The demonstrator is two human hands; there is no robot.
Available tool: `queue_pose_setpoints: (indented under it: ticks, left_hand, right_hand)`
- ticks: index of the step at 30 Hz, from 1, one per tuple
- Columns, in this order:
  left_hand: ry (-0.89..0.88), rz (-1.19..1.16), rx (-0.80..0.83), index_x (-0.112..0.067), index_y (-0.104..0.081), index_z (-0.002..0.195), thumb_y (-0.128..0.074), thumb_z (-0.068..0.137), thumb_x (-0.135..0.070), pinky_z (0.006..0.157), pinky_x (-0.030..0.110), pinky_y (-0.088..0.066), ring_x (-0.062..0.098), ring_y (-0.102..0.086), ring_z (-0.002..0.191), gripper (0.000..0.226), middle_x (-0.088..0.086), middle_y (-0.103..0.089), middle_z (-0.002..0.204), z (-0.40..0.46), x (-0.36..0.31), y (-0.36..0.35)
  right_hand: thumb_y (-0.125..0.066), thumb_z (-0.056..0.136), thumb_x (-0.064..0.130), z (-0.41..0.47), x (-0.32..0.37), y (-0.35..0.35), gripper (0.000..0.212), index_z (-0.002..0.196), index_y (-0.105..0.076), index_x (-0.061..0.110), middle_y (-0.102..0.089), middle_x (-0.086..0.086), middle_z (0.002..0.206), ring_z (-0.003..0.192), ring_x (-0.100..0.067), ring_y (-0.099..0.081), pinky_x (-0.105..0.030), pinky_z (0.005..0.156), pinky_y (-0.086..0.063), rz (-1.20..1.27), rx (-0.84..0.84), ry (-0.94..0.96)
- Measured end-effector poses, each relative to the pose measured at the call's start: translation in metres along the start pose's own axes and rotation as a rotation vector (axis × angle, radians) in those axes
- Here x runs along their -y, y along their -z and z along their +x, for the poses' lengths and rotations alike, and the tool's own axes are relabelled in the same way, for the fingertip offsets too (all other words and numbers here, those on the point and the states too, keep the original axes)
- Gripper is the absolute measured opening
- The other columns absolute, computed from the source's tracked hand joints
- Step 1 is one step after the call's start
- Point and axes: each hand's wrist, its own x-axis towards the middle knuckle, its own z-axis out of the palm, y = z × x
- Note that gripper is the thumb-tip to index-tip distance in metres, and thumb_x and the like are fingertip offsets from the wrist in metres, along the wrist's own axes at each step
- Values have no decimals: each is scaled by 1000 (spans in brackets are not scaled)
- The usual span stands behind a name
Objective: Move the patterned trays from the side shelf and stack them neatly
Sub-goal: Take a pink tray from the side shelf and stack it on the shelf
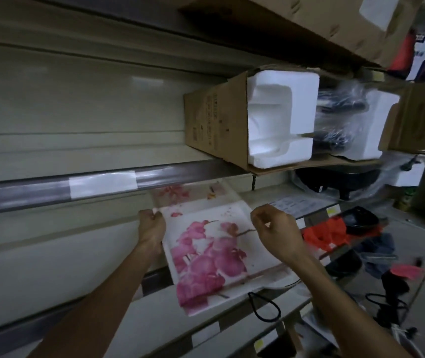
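Patterned tray with pink orchids lies directly between my two hands, on the shelf ledge in front of me, and its long axis runs away from me, tilted a little to the left at the far end. My left hand is closed on the far left corner of this tray, fingers curled over the rim, so it is the hand that really holds it. My right hand hovers above the right side of the tray with fingers half bent and thumb near the forefinger; I cannot tell if it pinches anything or touches the rim. Beyond the fingertips of both hands a second patterned tray lies partly under the upper shelf rail, and the near tray seems to overlap its front edge. I judge the next move needs the right hand to take the right rim first. To the right of my right hand are red cloth and dark items, close enough to catch. A black cord loop lies just near the tray's closest corner.
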Motion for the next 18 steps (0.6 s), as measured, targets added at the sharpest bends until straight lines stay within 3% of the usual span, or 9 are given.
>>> queue_pose_setpoints:
  ticks: [4, 7, 10, 13, 15, 16, 18]
  left_hand:
    - [-58, 16, -128, -13, -43, 107, -43, 99, -21, 76, 32, -46, 23, -54, 85, 11, 7, -56, 92, -29, -4, 21]
    - [-118, -5, -206, -15, -43, 103, -43, 99, -17, 68, 28, -40, 19, -48, 74, 5, 7, -50, 86, -53, -9, 35]
    - [-155, -3, -250, -12, -46, 102, -43, 99, -16, 59, 27, -37, 17, -46, 69, 5, 4, -49, 78, -78, -10, 55]
    - [-173, 3, -282, -11, -44, 107, -43, 99, -18, 69, 30, -41, 19, -49, 77, 10, 7, -52, 86, -105, -7, 77]
    - [-159, 13, -321, -12, -41, 107, -42, 99, -18, 68, 30, -40, 18, -47, 76, 9, 7, -50, 90, -124, -2, 91]
    - [-147, 5, -338, -13, -40, 107, -42, 100, -19, 66, 30, -41, 17, -48, 75, 10, 8, -50, 92, -135, 0, 99]
    - [-123, -8, -364, -12, -39, 111, -41, 100, -22, 65, 30, -44, 16, -51, 77, 14, 6, -51, 93, -157, 3, 117]
  right_hand:
    - [-55, 94, 38, 1, -23, 1, 40, 127, -53, 15, -61, -13, 123, 109, -30, -59, -40, 90, -51, -145, 110, -166]
    - [-45, 98, 47, -7, -21, 2, 52, 136, -39, 12, -59, -12, 120, 105, -27, -59, -39, 85, -51, 33, 274, -266]
    - [-36, 100, 49, -20, -11, 0, 50, 120, -51, 6, -59, -9, 110, 99, -25, -59, -41, 82, -50, 244, 427, -273]
    - [-31, 103, 41, -35, -5, -12, 48, 101, -59, 3, -61, -15, 101, 99, -31, -60, -37, 79, -46, 331, 422, -304]
    - [-29, 103, 41, -43, -1, -23, 44, 84, -57, 12, -60, -9, 91, 93, -27, -60, -34, 78, -44, 291, 403, -298]
    - [-29, 103, 41, -48, 3, -27, 42, 81, -55, 16, -60, -7, 92, 92, -26, -59, -33, 79, -44, 287, 398, -286]
    - [-31, 104, 36, -58, 13, -38, 39, 95, -60, 11, -62, -10, 103, 100, -27, -58, -33, 84, -43, 314, 398, -240]
